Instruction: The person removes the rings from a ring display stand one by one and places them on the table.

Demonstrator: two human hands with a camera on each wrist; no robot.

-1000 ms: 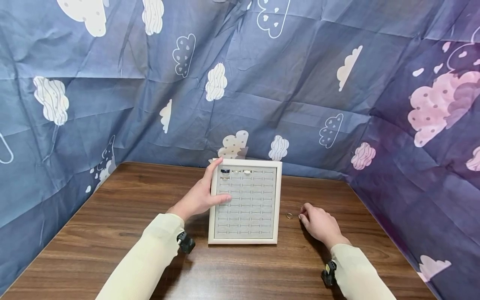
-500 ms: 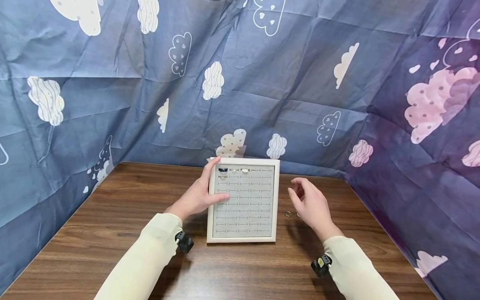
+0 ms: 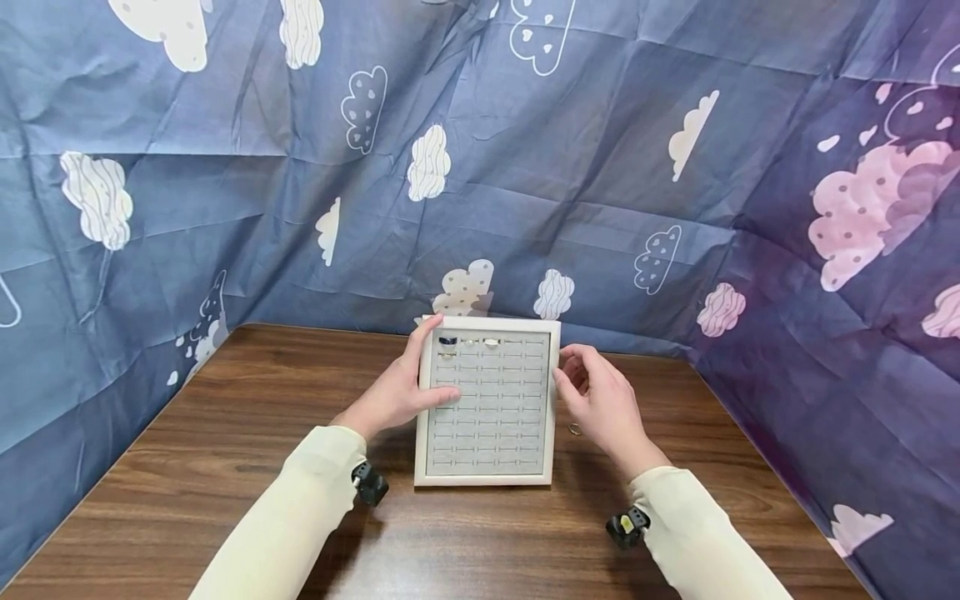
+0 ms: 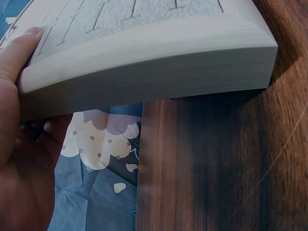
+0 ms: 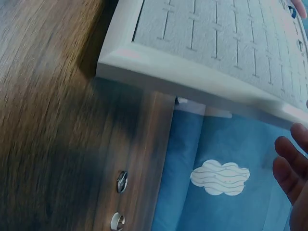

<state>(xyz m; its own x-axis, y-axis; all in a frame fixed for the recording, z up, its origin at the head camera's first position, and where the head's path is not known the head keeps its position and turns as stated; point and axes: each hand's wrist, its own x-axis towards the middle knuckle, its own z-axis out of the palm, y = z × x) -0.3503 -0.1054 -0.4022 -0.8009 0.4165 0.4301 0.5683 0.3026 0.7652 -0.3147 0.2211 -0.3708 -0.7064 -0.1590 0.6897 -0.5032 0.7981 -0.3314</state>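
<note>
A white-framed ring display tray (image 3: 487, 417) with a grey slotted face leans back, its lower edge on the wooden table. My left hand (image 3: 397, 392) grips its left side, thumb over the front and other fingers behind, as the left wrist view shows. In the top row sit a dark blue ring (image 3: 447, 341), a small ring (image 3: 469, 342) and a white ring (image 3: 491, 342); a gold-toned ring (image 3: 447, 356) is below. My right hand (image 3: 603, 404) is at the tray's right edge, fingers bent. I cannot tell whether it holds anything; its thumb and index tips are largely hidden.
Two loose rings lie on the table to the right of the tray: a darker one (image 5: 122, 182) and a wide silver one (image 5: 117, 221). Behind the wooden table (image 3: 300, 350) hangs a blue cloud-print cloth (image 3: 510, 225), which also runs along the right side.
My right hand has risen from beside the loose rings and moved left to the tray's right edge. The left hand keeps its hold on the tray.
</note>
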